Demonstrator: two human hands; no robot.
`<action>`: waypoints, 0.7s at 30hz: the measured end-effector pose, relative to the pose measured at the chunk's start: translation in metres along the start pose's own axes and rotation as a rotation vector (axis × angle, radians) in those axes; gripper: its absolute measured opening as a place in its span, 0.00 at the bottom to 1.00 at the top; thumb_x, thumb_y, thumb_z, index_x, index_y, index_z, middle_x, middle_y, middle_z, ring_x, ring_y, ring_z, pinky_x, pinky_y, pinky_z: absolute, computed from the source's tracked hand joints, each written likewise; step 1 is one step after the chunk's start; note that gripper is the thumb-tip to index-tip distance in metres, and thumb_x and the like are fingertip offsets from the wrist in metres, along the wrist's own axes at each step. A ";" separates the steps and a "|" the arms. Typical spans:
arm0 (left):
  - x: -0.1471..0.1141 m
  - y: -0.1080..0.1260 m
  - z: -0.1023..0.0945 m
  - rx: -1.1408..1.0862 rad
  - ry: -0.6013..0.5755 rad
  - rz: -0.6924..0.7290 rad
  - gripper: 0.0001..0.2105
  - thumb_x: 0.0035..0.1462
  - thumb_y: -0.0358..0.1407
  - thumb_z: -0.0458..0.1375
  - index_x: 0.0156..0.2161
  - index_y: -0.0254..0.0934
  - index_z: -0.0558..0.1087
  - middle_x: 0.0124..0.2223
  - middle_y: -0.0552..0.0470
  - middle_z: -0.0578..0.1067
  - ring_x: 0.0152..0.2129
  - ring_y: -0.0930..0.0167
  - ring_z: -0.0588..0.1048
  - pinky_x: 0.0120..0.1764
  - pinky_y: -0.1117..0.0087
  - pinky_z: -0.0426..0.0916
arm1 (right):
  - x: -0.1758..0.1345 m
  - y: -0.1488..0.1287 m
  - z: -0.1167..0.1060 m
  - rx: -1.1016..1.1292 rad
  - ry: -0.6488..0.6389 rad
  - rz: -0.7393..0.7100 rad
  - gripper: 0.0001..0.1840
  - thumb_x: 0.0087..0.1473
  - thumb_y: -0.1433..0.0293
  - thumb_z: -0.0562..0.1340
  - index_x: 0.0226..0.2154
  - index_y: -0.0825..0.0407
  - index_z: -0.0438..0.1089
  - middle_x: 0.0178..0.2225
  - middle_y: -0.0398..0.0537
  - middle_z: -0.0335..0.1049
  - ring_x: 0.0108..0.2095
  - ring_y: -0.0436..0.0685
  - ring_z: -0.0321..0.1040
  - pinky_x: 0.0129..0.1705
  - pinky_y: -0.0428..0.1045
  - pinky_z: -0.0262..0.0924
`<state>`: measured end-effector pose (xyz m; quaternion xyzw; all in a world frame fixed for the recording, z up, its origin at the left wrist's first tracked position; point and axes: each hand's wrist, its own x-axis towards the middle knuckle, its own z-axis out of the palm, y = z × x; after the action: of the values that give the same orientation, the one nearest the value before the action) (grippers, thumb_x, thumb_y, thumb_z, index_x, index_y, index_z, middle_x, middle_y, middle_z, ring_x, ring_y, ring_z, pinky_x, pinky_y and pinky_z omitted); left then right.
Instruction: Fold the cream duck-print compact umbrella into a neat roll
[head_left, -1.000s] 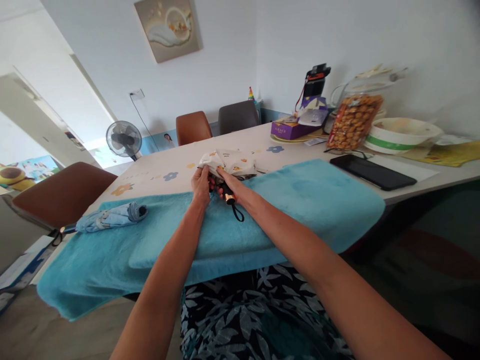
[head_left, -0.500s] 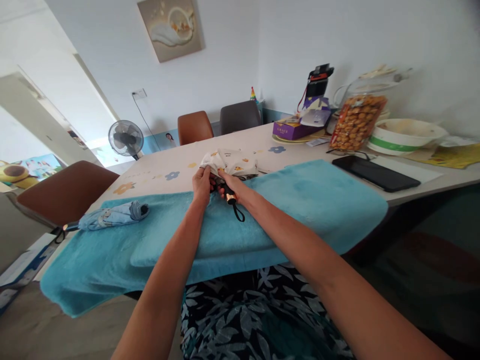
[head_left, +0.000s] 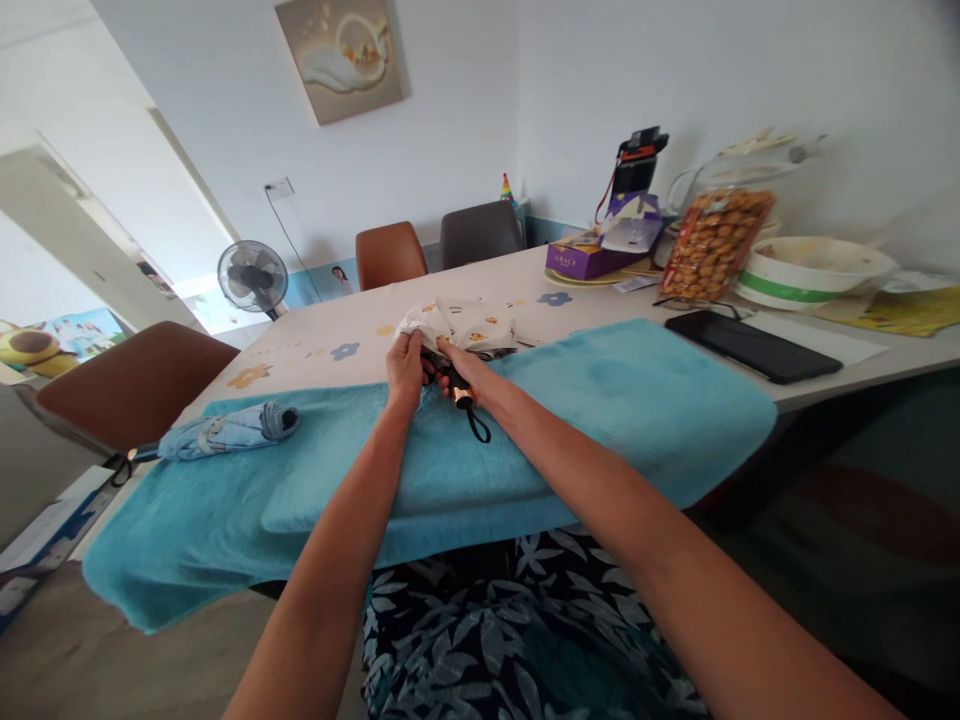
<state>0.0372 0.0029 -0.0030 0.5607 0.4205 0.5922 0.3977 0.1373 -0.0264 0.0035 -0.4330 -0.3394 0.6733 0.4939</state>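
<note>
A folding umbrella (head_left: 474, 322) with white, patterned fabric lies loosely gathered over the far edge of a blue towel (head_left: 592, 400). Its black handle, with a gold band and a wrist loop, points toward me. My right hand (head_left: 463, 372) is closed around the handle near the fabric. Just left of it, my left hand (head_left: 407, 362) is closed on the gathered fabric edge; some of its fingers are hidden. A second folding umbrella (head_left: 229, 432), light blue and rolled up, rests on the towel to the left.
At right on the table (head_left: 480, 280) are a black phone (head_left: 750, 345), a white bowl (head_left: 814, 280), a jug of brown snacks (head_left: 716, 240) and a purple box (head_left: 589, 258). Chairs (head_left: 390, 255) stand behind, and a fan (head_left: 253, 276) at the back left.
The left hand and the fabric edge in it have shifted very slightly. The right hand keeps its hold on the handle, and the rest looks the same.
</note>
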 end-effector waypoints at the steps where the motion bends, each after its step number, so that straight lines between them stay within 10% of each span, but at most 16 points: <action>1: 0.000 -0.001 0.000 0.019 -0.001 0.013 0.11 0.58 0.40 0.51 0.27 0.38 0.63 0.20 0.60 0.65 0.09 0.79 0.62 0.12 0.78 0.50 | 0.000 0.000 0.000 -0.001 -0.010 0.002 0.22 0.62 0.58 0.51 0.24 0.55 0.63 0.12 0.41 0.60 0.10 0.46 0.54 0.11 0.42 0.54; 21: 0.003 -0.008 0.000 0.163 0.068 0.139 0.15 0.60 0.45 0.51 0.25 0.39 0.61 0.17 0.61 0.62 0.10 0.79 0.59 0.16 0.77 0.51 | 0.001 0.001 0.001 -0.020 0.012 0.020 0.21 0.61 0.55 0.53 0.27 0.55 0.64 0.14 0.42 0.62 0.11 0.46 0.55 0.12 0.42 0.55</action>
<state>0.0366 0.0084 -0.0092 0.5985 0.4406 0.6010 0.2941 0.1357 -0.0254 0.0031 -0.4452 -0.3390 0.6722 0.4848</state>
